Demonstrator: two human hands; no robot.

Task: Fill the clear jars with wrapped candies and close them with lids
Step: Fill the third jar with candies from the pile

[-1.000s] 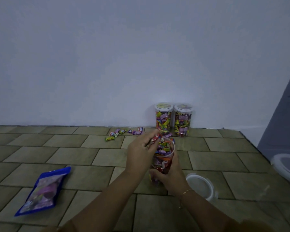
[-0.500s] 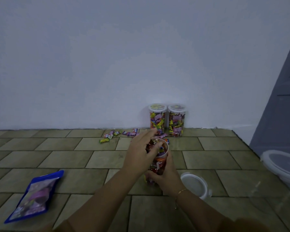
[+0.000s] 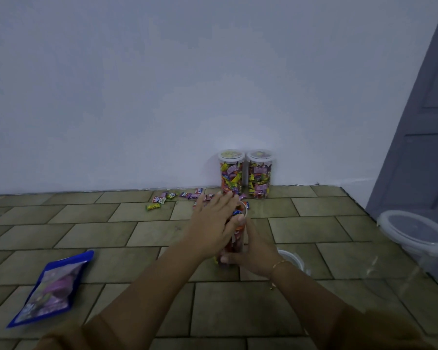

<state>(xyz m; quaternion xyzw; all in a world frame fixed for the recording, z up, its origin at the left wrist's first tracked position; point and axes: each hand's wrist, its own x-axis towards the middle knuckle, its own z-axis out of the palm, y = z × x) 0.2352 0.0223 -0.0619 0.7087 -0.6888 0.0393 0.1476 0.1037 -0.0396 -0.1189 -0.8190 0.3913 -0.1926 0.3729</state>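
Observation:
A clear jar (image 3: 238,236) full of wrapped candies stands on the tiled floor, without a lid. My right hand (image 3: 253,253) grips its lower part from the right. My left hand (image 3: 213,221) lies flat with straight fingers over the jar's mouth, covering most of the candies. A white lid (image 3: 292,260) lies on the floor just right of my right wrist. Loose wrapped candies (image 3: 172,197) are scattered near the wall. Two filled, lidded jars (image 3: 245,174) stand against the wall.
A blue candy bag (image 3: 51,289) lies on the floor at the left. A large clear container with a lid (image 3: 415,233) sits at the right edge, beside a grey door (image 3: 425,122). The white wall runs behind everything.
My left hand went from pinching candies above the jar to lying flat over its mouth. The view shifted slightly, so the jar and the door appear further left.

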